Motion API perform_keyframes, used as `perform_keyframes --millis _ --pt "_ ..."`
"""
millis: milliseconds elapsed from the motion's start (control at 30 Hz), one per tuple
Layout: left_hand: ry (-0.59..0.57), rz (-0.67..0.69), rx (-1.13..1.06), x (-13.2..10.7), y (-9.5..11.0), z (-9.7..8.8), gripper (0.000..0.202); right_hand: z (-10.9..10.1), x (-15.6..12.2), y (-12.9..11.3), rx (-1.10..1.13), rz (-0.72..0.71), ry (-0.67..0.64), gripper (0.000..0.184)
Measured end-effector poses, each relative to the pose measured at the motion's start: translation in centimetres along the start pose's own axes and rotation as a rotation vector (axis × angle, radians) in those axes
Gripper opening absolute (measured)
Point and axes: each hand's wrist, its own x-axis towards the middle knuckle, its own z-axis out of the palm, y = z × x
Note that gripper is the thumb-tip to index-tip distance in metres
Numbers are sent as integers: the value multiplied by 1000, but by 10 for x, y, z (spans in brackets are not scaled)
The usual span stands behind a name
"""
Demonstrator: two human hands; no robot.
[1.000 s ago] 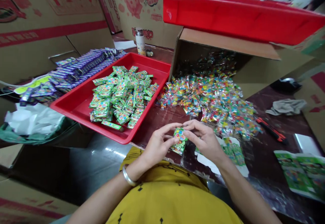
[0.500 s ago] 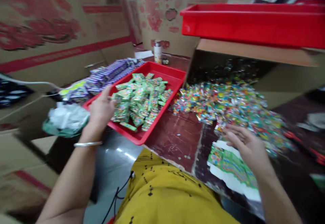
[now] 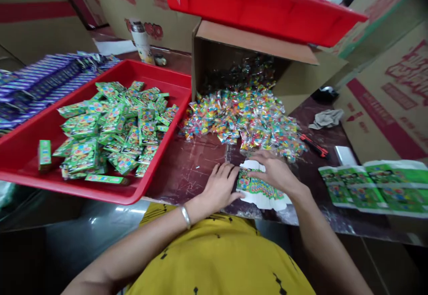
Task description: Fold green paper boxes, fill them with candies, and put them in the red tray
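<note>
A fanned row of flat green-and-white cartons point(image 3: 262, 190) lies at the table's front edge, between my hands. My left hand point(image 3: 219, 186) rests at its left end, fingers stretched out and holding nothing. Over the cartons' upper edge is my right hand point(image 3: 279, 172), its thumb and fingers apart; whether the fingertips touch a flap is unclear. Behind the hands, small clear-wrapped colourful candies point(image 3: 247, 119) spill from a cardboard box point(image 3: 254, 38). To the left, a red tray point(image 3: 157, 159) carries a heap of filled green boxes point(image 3: 115, 123).
Purple striped packs point(image 3: 50, 81) lie beyond the tray, near a flask point(image 3: 141, 41). A second red tray point(image 3: 261, 7) sits on top of the cardboard box. On the right are a red-and-black cutter point(image 3: 314, 145), a crumpled cloth point(image 3: 327, 119) and more flat green cartons point(image 3: 377, 188).
My left hand has left the red tray and come right to the flat cartons. My right hand remains over them. The view has swung to the right.
</note>
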Motion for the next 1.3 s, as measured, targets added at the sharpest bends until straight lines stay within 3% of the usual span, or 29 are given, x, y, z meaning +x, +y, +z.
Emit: perform_keyframes --millis 67,167,233,333,400,567,633,767,867,1000,1167,1300 --pt "5 -13 22 1 0 6 84 9 -8 -4 -35 -45 23 56" --pt "9 -30 26 0 0 7 85 23 -10 -9 13 -96 67 48" --pt "13 -48 25 -2 0 6 84 27 -11 -10 66 -104 164 46" --pt "27 -52 28 -5 -1 4 81 29 -24 -6 70 66 457 55" --pt "21 -6 35 -6 -1 3 77 35 -43 -5 17 206 558 59" --pt "-44 145 108 -12 -1 0 58 66 -74 -38 -93 262 332 84" --pt "-49 146 146 -18 -5 -2 49 75 -66 -60 -90 257 272 88" --pt "-40 71 215 -36 -19 -11 43 73 -35 -88 -52 130 183 74" --pt "-33 16 246 -48 -28 -18 40 57 -17 -87 4 23 185 57" --pt "-12 -22 248 -52 -29 -19 37 41 12 -71 66 33 292 42" --pt "31 -53 207 -51 -26 -15 36 49 52 -69 63 -36 183 29" --pt "84 -88 96 -56 -27 -13 38 45 64 -75 202 -77 262 10"
